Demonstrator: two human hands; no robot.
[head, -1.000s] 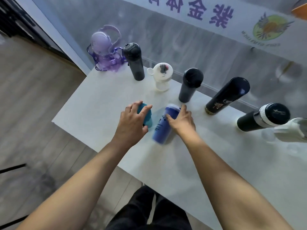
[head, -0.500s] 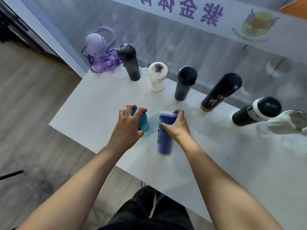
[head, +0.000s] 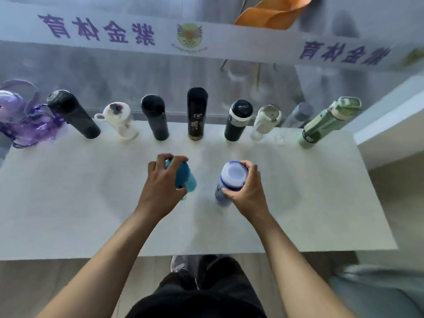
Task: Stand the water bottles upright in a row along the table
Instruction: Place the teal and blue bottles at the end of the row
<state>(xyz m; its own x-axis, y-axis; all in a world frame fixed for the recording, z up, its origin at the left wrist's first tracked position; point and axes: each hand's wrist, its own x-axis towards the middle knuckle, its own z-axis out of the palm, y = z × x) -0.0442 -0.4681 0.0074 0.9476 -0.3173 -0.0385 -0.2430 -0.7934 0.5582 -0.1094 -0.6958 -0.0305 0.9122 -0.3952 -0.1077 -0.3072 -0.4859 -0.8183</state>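
Observation:
My left hand [head: 161, 188] grips a teal bottle [head: 187, 180] near the middle of the white table [head: 68, 203]. My right hand [head: 246, 193] holds a blue bottle with a pale lid [head: 231, 177], standing upright beside it. Along the table's far edge stands a row: a purple jug [head: 25, 120], a dark bottle [head: 73, 114], a white lidded cup [head: 119, 120], a black bottle [head: 156, 117], a tall black flask [head: 196, 113], a black-and-white bottle [head: 237, 120], a clear bottle with a cream lid [head: 266, 121] and a green bottle [head: 328, 121].
A frosted glass wall with a printed banner [head: 160, 35] runs just behind the row. An orange chair [head: 273, 12] shows through the glass. The table's right end sits near a white ledge [head: 390, 125]. My legs and shoes are below the front edge.
My right hand has tipped the blue bottle from lying to upright. Both hands stay on their bottles. My head has turned right, so the whole row and the green bottle came into view.

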